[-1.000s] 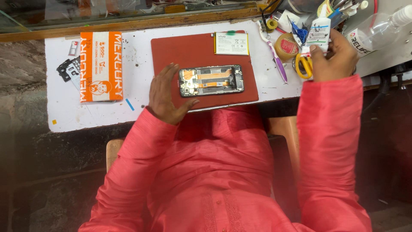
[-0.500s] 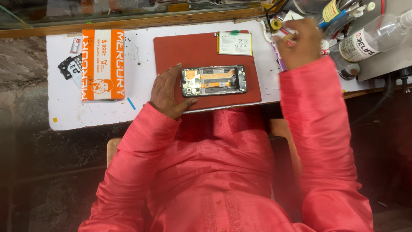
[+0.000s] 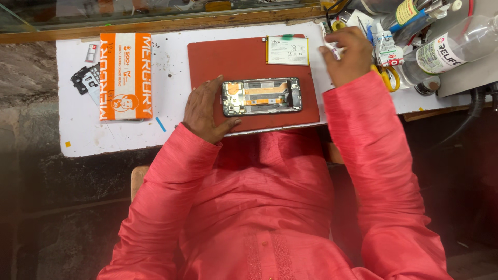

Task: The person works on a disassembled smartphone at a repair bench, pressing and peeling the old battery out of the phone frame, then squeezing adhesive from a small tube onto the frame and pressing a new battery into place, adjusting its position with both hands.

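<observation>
a person's left hand (image 3: 204, 111) grips one end of an opened phone (image 3: 262, 96) lying on a red mat (image 3: 233, 59), while the right hand (image 3: 350, 54), its grasp impossible to tell, reaches near a loose battery (image 3: 287, 50) that a careless sweep could knock.

The phone (image 3: 262, 96) lies on the mat (image 3: 218, 59) on my counter (image 3: 171, 116). Battery (image 3: 288, 50) behind it, box (image 3: 125, 76) left, bottles (image 3: 451, 46) and scissors (image 3: 386, 79) right.
</observation>
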A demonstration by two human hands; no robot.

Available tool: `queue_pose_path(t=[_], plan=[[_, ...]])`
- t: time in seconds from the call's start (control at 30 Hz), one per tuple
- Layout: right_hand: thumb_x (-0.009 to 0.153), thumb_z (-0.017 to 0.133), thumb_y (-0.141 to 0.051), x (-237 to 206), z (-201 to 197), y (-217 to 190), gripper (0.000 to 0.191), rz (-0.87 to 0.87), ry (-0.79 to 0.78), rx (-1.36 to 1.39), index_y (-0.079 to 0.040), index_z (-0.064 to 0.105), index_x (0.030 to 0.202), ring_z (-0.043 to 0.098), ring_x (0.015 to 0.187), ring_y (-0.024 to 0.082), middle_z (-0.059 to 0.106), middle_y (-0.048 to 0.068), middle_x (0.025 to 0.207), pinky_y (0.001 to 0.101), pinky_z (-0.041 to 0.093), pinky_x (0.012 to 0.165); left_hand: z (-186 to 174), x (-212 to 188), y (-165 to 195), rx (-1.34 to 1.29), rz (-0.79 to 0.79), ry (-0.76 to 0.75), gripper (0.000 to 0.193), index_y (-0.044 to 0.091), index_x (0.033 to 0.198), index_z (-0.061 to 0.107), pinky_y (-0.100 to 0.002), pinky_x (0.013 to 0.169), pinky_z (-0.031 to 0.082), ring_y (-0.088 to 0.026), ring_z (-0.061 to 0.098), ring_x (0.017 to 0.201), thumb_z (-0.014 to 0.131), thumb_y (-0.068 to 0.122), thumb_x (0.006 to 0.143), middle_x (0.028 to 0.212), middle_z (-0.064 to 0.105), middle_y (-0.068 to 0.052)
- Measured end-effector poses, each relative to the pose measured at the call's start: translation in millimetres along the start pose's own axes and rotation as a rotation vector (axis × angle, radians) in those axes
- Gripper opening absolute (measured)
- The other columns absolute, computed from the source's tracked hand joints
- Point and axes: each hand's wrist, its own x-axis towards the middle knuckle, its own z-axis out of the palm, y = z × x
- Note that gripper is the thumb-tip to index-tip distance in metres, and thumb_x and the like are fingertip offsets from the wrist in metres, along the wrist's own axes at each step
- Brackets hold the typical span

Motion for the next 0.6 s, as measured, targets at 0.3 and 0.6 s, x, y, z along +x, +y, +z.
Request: queue_pose_path(t=[0.3, 0.6], plan=[[0.091, 0.081, -0.002, -38, -29, -34, 0.030, -0.280, -0.094, 0.060, -0.001, 0.072, 0.120, 0.063, 0.121, 0.034, 0.062, 0.018, 0.130, 0.0411, 0.055, 0.101, 0, 0, 0, 0.006, -0.019, -0.010, 0.105, 0.009, 0.154, 0.042, -0.058, 0.118, 0.035, -0.041, 0.052, 0.136, 0.096, 0.041, 0.069, 0.140, 0.059, -0.020], [0.099, 0.074, -0.008, -5, 17, -32, 0.025, -0.209, -0.169, -0.003, -0.010, 0.072, 0.124, 0.057, 0.137, 0.038, 0.058, 0.015, 0.145, 0.0444, 0.050, 0.115, -1, 2, 0, -0.018, -0.015, -0.005, 0.106, 0.009, 0.154, 0.042, -0.055, 0.119, 0.037, -0.042, 0.051, 0.136, 0.096, 0.039, 0.068, 0.141, 0.058, -0.021]])
